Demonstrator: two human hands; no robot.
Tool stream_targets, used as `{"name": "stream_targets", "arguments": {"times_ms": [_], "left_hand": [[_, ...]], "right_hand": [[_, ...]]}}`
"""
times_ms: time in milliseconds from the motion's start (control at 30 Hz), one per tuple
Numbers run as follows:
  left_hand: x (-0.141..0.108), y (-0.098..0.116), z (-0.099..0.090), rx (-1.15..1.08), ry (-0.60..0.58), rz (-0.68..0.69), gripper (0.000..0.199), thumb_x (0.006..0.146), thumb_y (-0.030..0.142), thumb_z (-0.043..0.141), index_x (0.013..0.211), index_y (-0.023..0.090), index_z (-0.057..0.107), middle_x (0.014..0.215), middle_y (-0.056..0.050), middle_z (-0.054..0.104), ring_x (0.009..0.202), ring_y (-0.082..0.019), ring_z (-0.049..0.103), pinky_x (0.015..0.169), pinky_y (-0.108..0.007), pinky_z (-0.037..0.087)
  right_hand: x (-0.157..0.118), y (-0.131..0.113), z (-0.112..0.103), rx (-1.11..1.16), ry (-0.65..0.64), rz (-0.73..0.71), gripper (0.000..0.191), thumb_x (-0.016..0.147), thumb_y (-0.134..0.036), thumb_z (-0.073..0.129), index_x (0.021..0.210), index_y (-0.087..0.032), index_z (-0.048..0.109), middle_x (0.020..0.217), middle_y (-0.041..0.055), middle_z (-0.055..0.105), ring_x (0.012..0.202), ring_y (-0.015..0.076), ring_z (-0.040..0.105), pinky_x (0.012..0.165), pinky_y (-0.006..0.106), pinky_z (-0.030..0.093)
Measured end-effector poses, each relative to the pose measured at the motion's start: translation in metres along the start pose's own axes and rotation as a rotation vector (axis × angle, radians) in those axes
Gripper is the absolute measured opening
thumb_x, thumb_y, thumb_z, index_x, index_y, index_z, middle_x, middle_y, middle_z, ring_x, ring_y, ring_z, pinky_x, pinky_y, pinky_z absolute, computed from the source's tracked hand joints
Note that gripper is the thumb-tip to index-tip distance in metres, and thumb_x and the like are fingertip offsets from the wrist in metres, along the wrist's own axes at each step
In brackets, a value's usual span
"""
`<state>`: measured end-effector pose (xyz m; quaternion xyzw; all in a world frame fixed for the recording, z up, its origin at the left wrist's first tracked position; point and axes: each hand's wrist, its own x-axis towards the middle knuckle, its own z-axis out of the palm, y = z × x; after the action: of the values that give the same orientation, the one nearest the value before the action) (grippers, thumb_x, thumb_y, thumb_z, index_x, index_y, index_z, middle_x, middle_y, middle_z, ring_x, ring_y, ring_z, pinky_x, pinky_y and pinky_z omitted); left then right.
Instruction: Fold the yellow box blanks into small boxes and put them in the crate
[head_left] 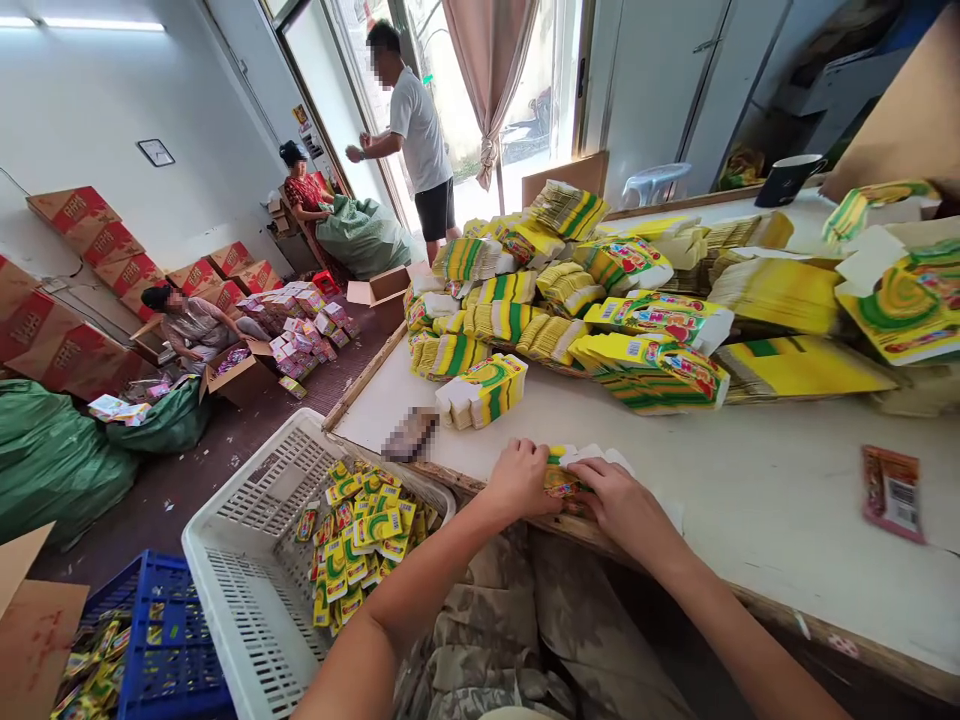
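Note:
At the near edge of the table, my left hand (519,478) and my right hand (613,492) are closed around a small yellow and green printed carton (559,484) with white flaps. Its lower part is partly hidden by my fingers. Just beyond my left hand stands a short stack of similar cartons (486,392) on the tabletop. Farther back lies a big heap of flat, bundled yellow cartons (517,315). Below my left forearm, a white plastic basket (247,560) holds many small filled yellow cartons (367,540).
A pixelated item (411,434) lies by the table's left edge. On the right are a red-brown packet (892,492) and a dark mug (789,182). A blue crate (176,640) stands on the floor. One person (424,130) stands by the door; two others sit among boxes.

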<state>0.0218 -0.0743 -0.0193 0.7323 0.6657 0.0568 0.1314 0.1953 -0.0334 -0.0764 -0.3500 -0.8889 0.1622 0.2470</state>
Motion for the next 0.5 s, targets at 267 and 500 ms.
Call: {"name": "stream_targets", "arguments": {"times_ms": [267,500], "left_hand": [[-0.009,-0.008,0.001,0.006,0.102,0.055,0.068,0.059,0.043,0.076,0.12,0.019,0.058,0.109,-0.014,0.063,0.103,-0.034,0.057,0.089,-0.046,0.05],[0.01,-0.013,-0.001,-0.048,0.064,0.317,0.084,0.059,0.046,0.079,0.134,0.022,0.052,0.124,-0.011,0.061,0.114,-0.029,0.055,0.101,-0.039,0.044]], "right_hand": [[0.004,-0.011,-0.007,0.015,-0.039,-0.034,0.039,0.079,-0.002,0.05,0.11,-0.02,0.066,0.105,0.0092,0.069,0.097,0.0258,0.062,0.086,0.037,0.051],[-0.007,-0.011,-0.021,-0.049,0.024,0.019,0.04,0.081,-0.004,0.05,0.114,-0.021,0.065,0.108,0.0105,0.067,0.097,0.028,0.063,0.083,0.039,0.052]]}}
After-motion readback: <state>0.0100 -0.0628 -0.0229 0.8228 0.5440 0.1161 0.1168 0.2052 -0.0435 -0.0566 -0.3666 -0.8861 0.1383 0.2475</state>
